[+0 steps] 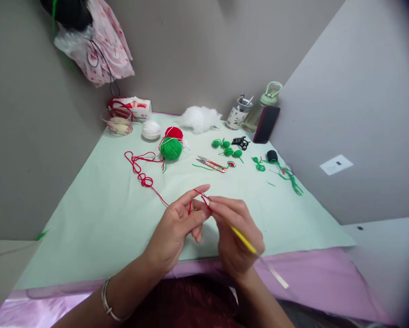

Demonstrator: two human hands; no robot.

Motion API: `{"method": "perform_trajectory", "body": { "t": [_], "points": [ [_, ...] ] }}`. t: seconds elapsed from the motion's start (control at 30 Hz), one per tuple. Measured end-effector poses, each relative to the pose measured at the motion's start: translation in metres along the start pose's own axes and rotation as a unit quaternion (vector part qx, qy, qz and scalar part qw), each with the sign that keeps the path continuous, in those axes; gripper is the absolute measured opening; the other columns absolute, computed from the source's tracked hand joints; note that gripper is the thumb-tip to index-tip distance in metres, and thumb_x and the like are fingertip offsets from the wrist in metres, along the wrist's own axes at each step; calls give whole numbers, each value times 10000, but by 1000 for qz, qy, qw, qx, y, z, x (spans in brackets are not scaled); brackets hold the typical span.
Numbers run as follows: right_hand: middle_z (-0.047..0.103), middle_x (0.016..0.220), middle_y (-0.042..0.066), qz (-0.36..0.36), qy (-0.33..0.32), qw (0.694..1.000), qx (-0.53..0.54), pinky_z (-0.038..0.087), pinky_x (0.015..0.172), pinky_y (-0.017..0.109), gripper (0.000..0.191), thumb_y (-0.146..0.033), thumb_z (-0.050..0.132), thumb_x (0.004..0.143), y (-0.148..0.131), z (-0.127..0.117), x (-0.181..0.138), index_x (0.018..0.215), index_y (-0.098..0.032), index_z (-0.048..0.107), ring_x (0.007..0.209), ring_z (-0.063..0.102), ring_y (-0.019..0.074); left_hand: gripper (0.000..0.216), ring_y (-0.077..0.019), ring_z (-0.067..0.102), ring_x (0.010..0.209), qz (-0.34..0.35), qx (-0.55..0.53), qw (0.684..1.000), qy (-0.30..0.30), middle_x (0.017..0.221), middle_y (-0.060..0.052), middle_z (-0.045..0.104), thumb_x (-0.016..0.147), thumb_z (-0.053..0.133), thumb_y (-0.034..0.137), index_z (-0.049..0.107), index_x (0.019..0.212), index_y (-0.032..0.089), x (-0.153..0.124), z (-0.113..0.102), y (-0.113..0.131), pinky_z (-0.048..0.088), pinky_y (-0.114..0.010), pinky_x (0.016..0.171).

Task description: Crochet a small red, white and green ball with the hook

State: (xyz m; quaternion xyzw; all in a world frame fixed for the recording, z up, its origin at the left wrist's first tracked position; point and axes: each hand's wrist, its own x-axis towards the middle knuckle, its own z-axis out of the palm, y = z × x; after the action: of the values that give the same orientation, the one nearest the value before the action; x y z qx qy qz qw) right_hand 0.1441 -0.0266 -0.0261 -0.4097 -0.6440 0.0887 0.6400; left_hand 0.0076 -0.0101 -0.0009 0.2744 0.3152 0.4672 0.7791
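My right hand (239, 230) is closed round a crochet hook with a yellow handle (242, 239); its tip meets the red yarn between my hands. My left hand (182, 223) pinches the yarn between thumb and fingers, with a strand over the raised index finger. From there the red yarn (159, 196) trails left across the table in loose loops. Behind my hands lie orange-handled thread snips (213, 165) and a small red, white and green crocheted piece (231, 164). A red yarn ball (174, 133) sits behind a green yarn ball (171, 149).
White stuffing (200, 119), a white yarn ball (151, 130) and a plastic bowl (119, 126) stand at the back. Green crocheted pieces (228, 151) lie right of centre. A pen cup (239, 114), a bottle (259, 111) and a phone (266, 125) stand back right, near the wall.
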Motion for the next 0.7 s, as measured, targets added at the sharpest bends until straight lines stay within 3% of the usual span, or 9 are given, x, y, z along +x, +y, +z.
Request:
{"method": "perform_trajectory", "body": {
  "t": [0.17,0.27,0.37,0.47,0.57,0.63,0.7],
  "points": [
    [807,909,29,200,-20,960,196,614,692,304,187,-246,616,1053,6,-8,10,1011,-260,797,717,711,147,403,-21,350,505,-39,-23,999,-23,691,54,536,816,867,211,816,1214,180,2,-6,10,366,-155,476],
    [811,924,34,221,-29,947,232,618,683,298,215,-287,580,1075,6,-12,12,997,-244,775,694,713,138,363,-22,336,519,-36,-18,999,-23,719,45,533,814,857,208,833,1175,179,3,-9,13,374,-157,481],
    [806,946,29,165,-34,973,155,621,713,304,238,-213,525,1090,2,-14,8,1054,-249,757,742,734,144,374,-23,371,529,-4,7,1000,-9,777,40,566,811,861,209,825,1184,196,3,-9,13,412,-169,496],
    [798,1010,45,20,-69,997,11,639,760,335,262,-137,553,1056,1,-15,2,1193,-265,737,856,757,179,456,-48,487,561,37,43,998,18,797,36,618,808,883,223,783,1253,211,1,-5,11,454,-183,524],
    [780,1110,62,-115,-100,978,-140,652,814,334,368,-74,636,993,3,-14,-4,1274,-288,737,989,762,203,581,-47,481,538,34,30,999,26,754,45,627,781,923,251,731,1326,192,1,-3,8,436,-174,509],
    [766,1116,57,-129,-89,974,-165,649,803,319,393,-56,657,972,5,-13,-5,1259,-305,759,984,759,196,589,-23,369,491,-5,-9,1000,13,669,72,562,773,934,263,732,1317,158,1,-4,8,398,-155,479],
    [760,1052,50,-72,-55,991,-97,637,761,321,344,-75,639,986,5,-12,-2,1207,-299,778,920,746,187,520,-10,258,474,-46,-42,998,5,599,107,452,789,920,242,759,1271,130,3,-5,10,349,-130,453]
  ]
}}
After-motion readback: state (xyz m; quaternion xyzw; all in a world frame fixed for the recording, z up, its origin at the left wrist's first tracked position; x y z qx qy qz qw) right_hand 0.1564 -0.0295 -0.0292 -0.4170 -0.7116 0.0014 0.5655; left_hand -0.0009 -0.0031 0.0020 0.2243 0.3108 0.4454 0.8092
